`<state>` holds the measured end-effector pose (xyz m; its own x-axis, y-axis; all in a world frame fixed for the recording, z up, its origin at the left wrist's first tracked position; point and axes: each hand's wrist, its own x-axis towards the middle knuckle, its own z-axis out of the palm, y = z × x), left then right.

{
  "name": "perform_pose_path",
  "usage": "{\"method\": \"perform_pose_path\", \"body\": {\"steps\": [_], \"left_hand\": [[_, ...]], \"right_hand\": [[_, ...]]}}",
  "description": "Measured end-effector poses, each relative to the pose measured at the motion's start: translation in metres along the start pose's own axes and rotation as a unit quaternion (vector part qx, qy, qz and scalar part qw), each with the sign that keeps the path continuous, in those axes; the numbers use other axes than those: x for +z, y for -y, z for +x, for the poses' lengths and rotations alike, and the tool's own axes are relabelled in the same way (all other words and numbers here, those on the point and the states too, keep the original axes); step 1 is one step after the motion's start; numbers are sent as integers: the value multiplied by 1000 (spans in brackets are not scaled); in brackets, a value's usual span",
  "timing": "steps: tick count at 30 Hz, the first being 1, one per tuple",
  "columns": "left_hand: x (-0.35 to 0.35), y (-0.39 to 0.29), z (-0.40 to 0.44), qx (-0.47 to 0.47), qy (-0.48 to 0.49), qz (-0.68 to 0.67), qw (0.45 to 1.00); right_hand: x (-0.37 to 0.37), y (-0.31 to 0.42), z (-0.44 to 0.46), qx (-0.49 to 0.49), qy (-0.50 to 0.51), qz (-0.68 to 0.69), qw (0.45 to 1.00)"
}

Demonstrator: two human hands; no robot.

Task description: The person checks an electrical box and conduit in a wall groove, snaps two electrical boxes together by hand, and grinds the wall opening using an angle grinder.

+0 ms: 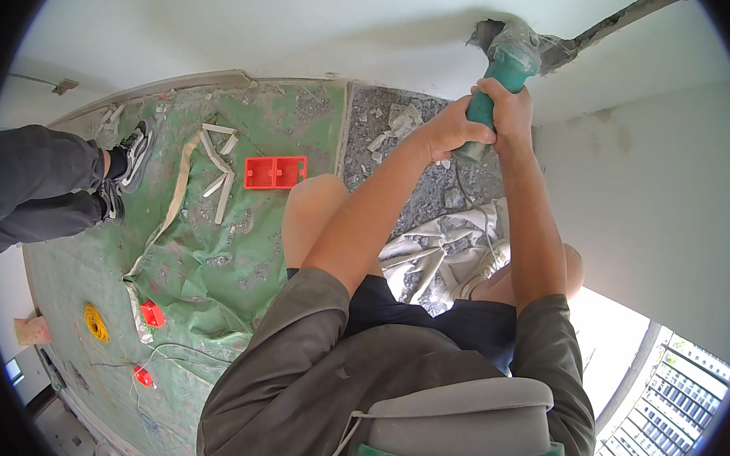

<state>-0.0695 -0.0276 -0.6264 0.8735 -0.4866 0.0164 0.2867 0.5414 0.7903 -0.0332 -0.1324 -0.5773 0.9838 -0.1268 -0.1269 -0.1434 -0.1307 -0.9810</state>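
Observation:
Both of my hands are wrapped round the teal body of an angle grinder (508, 67). My left hand (454, 131) is closed on its lower side, and my right hand (510, 111) grips it higher up, on the right. Clear plastic seems to cover the grinder's head, which is up against the white wall (351, 39) at a broken hole (482, 34). From there a rough groove (615, 28) runs up to the right. The head hides whatever disc or tip meets the wall.
Rubble (388, 129) and a crumpled white sack (430, 249) lie below. On the green floor sheet (237, 270) are a red double box (275, 172), white strips (218, 165) and a yellow coil (96, 323). Another person's legs (42, 179) stand at left; a railing (672, 397) is at right.

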Motion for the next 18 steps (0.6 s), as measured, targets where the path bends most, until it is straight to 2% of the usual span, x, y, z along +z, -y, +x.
{"method": "perform_pose_path", "body": {"steps": [18], "left_hand": [[-1,-8,-5,-10,16,-8,1000]], "right_hand": [[4,2,-2,-1,-8,0,1000]]}}
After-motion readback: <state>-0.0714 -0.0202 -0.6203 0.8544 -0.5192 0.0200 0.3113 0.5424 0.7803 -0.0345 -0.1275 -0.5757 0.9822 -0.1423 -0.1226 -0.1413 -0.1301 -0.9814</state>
